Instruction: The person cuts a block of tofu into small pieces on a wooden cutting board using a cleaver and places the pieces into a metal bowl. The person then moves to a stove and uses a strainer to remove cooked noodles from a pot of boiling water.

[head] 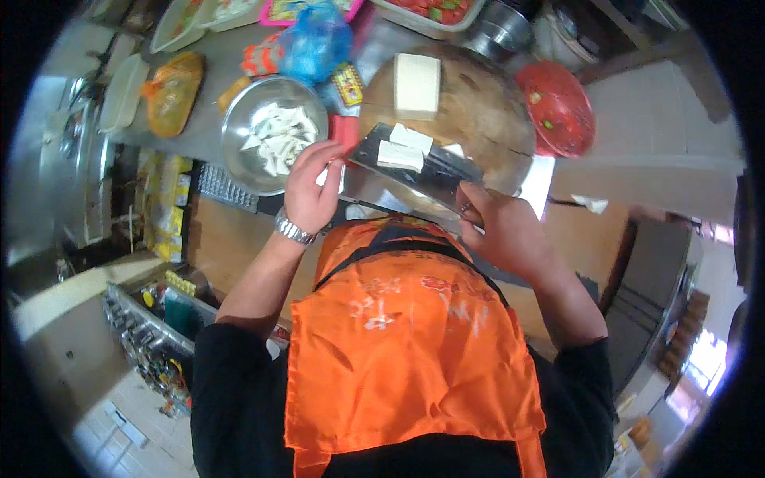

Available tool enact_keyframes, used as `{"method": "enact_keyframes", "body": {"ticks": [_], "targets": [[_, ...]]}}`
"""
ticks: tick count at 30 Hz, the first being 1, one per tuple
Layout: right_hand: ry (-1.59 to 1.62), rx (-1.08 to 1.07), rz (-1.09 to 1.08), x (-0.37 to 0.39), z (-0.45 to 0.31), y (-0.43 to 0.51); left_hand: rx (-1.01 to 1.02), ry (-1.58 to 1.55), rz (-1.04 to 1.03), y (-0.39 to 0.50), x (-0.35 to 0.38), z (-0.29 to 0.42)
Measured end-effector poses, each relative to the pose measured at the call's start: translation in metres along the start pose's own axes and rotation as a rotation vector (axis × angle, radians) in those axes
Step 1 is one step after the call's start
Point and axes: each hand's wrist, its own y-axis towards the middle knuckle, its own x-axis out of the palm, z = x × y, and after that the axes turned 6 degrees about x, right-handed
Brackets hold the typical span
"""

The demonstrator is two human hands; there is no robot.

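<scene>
My right hand [499,224] grips a cleaver, its broad dark blade [427,173] lying flat and pointing left with white tofu slices [400,156] on it. Beneath and behind the blade is a round wooden chopping block [484,113], where a large tofu block [417,86] stands near the back and a small white piece lies behind the blade. My left hand [314,188], with a metal watch on the wrist, is at the right rim of a steel bowl [230,134] holding cut white pieces [281,140]. Its fingers are partly spread; whether it touches the bowl or anything else is unclear.
A red plastic basin [559,110] sits right of the block. Behind the bowl are a blue plastic bag [317,42] and a yellow packet [348,85]. An orange-yellow bag [174,94] and a pale tray [124,92] lie left. A food tray [433,27] and steel pot [502,30] stand behind.
</scene>
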Motion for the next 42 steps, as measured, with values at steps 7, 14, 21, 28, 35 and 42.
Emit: {"method": "enact_keyframes", "body": {"ticks": [7, 14, 21, 28, 35, 42], "targets": [[-0.214, -0.266, 0.034, 0.034, -0.066, 0.082, 0.248, 0.189, -0.058, 0.030, 0.000, -0.034], [-0.200, -0.303, 0.064, 0.024, -0.068, 0.083, 0.010, 0.246, -0.122, 0.044, -0.046, -0.117], [0.340, 0.375, -0.081, -0.016, -0.005, -0.016, 0.202, 0.088, -0.244, 0.029, -0.009, -0.064], [0.580, 0.565, -0.084, 0.012, 0.041, -0.072, 0.230, 0.086, -0.734, 0.018, 0.091, 0.005], [0.574, 0.456, -0.191, 0.016, 0.061, -0.085, 0.015, -0.045, -0.788, 0.037, 0.093, -0.008], [0.734, 0.352, -0.266, 0.028, 0.087, -0.072, 0.132, 0.075, -0.646, 0.039, 0.081, -0.005]]}}
